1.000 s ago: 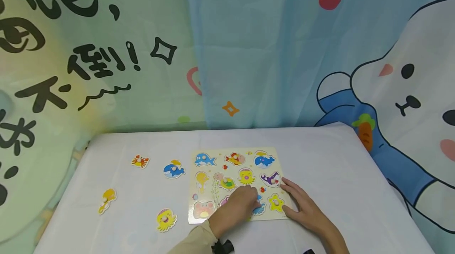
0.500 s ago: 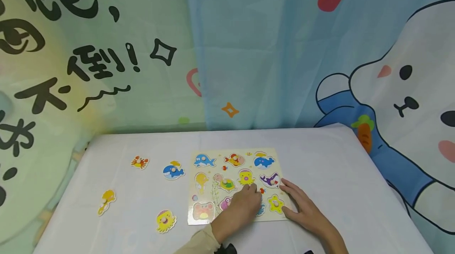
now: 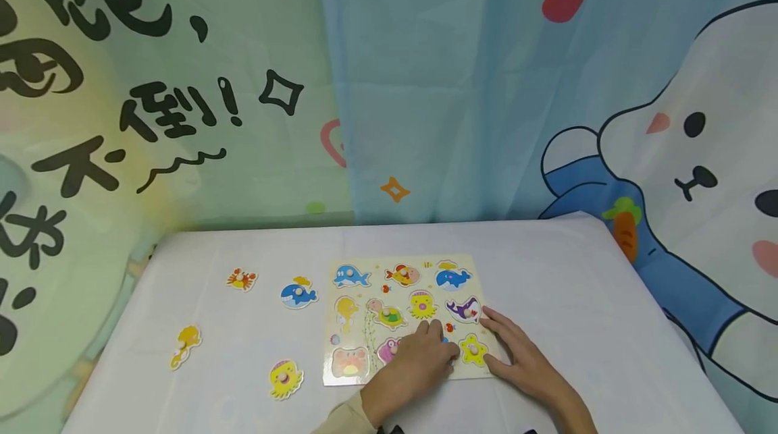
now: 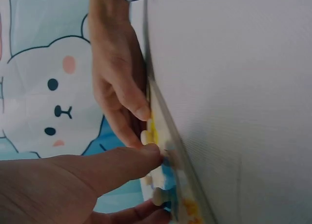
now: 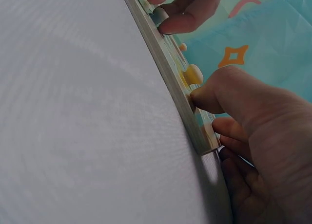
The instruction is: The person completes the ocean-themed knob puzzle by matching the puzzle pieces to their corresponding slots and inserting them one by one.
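Note:
A pale yellow puzzle board (image 3: pixel 328 374) with sea-animal pieces lies on the white table. My left hand (image 3: pixel 419 360) is over its lower part. In the left wrist view, thumb and fingertips sit on either side of a blue puzzle piece (image 4: pixel 168 177) with its wooden knob (image 4: pixel 158 196) between them; most of this piece is hidden in the head view. At the board's right edge my right hand (image 3: pixel 523 360) rests with fingers extended. Its thumb (image 5: pixel 204 97) touches the top beside the knobbed yellow starfish piece (image 3: pixel 473 351), and the other fingers lie along the edge.
Left of the board, loose pieces lie on the white cloth (image 3: pixel 231 326): a crab (image 3: pixel 242 279), a blue whale (image 3: pixel 298 293), a yellow seahorse (image 3: pixel 185 346) and a yellow octopus (image 3: pixel 286 380). A printed curtain (image 3: pixel 425 117) hangs behind the table.
My left hand has shifted a little to the right over the board and now covers nearly all of the blue piece. The right hand stays at the board's edge.

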`<state>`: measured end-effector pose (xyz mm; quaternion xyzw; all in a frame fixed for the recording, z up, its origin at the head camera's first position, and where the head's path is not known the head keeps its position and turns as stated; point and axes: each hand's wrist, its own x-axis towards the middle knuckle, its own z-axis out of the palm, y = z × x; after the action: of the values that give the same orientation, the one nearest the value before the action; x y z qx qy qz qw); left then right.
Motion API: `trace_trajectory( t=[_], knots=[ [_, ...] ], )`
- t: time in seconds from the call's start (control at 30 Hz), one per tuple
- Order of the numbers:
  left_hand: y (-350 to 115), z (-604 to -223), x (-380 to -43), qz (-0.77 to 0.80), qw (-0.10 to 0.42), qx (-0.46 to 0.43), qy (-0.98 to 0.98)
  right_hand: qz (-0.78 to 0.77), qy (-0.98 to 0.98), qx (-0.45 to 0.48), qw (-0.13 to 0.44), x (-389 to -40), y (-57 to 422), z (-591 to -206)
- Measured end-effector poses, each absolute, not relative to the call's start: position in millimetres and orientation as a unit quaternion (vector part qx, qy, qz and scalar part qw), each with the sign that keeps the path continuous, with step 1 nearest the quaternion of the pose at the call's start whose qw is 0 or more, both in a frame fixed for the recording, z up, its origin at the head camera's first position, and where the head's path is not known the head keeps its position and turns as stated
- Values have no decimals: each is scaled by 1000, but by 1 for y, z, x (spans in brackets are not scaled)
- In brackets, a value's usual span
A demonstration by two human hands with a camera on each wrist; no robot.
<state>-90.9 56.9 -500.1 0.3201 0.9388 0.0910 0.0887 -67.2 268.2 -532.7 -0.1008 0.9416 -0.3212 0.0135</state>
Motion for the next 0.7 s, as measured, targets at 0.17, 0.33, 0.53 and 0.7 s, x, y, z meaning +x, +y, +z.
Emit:
trace_trajectory(
  t=[0.17,0.33,0.53,0.7],
  knots=[
    [51,-496,-86,77,106,340,931,-328,940,-96,15,-66,267,-535],
    [32,-482,-78,111,108,348,925,-340,933,-116,-6,-64,268,-539],
    [7,-466,-70,151,96,330,927,-355,927,-121,-13,-64,271,-540],
    [-18,-463,-64,171,90,312,930,-344,933,-105,2,-66,270,-539]
  ],
)
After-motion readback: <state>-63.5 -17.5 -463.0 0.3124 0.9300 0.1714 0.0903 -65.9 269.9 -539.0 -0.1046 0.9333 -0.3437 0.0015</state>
